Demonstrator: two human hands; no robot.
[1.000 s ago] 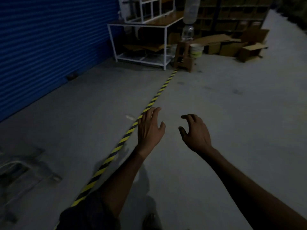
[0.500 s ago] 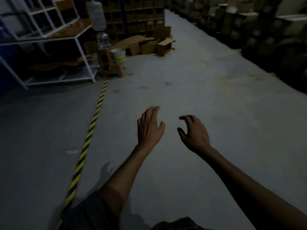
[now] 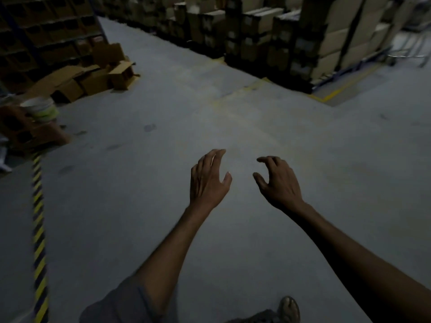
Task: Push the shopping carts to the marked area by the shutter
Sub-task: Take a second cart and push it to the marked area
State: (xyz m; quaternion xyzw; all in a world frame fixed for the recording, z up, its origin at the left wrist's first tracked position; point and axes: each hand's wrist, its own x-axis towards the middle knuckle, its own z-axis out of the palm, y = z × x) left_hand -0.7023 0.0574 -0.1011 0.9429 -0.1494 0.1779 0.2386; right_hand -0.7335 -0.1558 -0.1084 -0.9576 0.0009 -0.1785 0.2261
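Striped tape (image 3: pixel 38 229) shifted far left; left hand (image 3: pixel 208 180), right hand (image 3: pixel 278 183) outstretched, fingers (image 3: pixel 215 157) loosely curled, empty.

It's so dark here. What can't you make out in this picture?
Head view only:
Metal frame, top right: dim, cut by the edge; cart or not, unclear.
Bucket, left: smeared by motion blur.
Stacked boxes: labels too small and dark.
Shutter: outside the frame.

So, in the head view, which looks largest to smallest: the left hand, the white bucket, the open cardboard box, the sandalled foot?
1. left hand, nearest the camera, so enlarged.
2. white bucket and open cardboard box look alike; unranked.
3. sandalled foot, cut by the frame edge.
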